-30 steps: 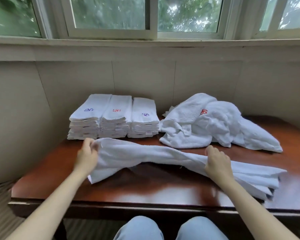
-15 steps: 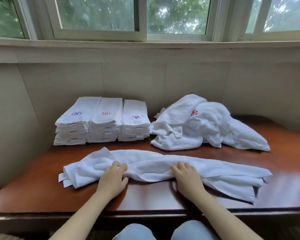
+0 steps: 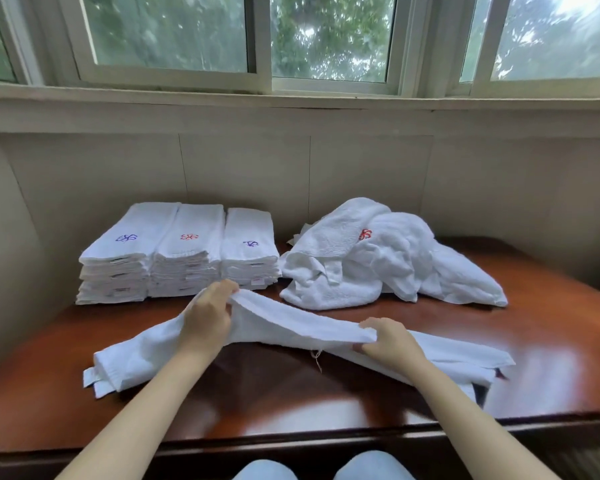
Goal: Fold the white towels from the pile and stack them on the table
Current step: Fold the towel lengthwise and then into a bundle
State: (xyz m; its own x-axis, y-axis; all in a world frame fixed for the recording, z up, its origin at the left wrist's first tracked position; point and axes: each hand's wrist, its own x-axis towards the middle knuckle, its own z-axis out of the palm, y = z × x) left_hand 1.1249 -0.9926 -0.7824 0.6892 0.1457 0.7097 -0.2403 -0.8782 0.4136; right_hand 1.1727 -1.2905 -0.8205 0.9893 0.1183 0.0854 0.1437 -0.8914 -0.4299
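Observation:
A long white towel (image 3: 302, 323) lies left to right across the front of the reddish-brown table (image 3: 551, 306). My left hand (image 3: 207, 315) grips its far edge and lifts it, and my right hand (image 3: 388, 341) pinches the same raised edge further right. The towel's two ends rest on the wood. Three stacks of folded white towels (image 3: 177, 251) with small embroidered marks stand at the back left. A loose pile of white towels (image 3: 385, 258) lies at the back right.
A beige wall runs right behind the stacks and the pile, with a window sill above. The table's front edge (image 3: 291, 441) is close to my knees. Bare wood shows in front of the towel and at the far right.
Both hands went from resting on the towel's near edge to gripping its far edge and lifting the middle off the table. The ends stayed down.

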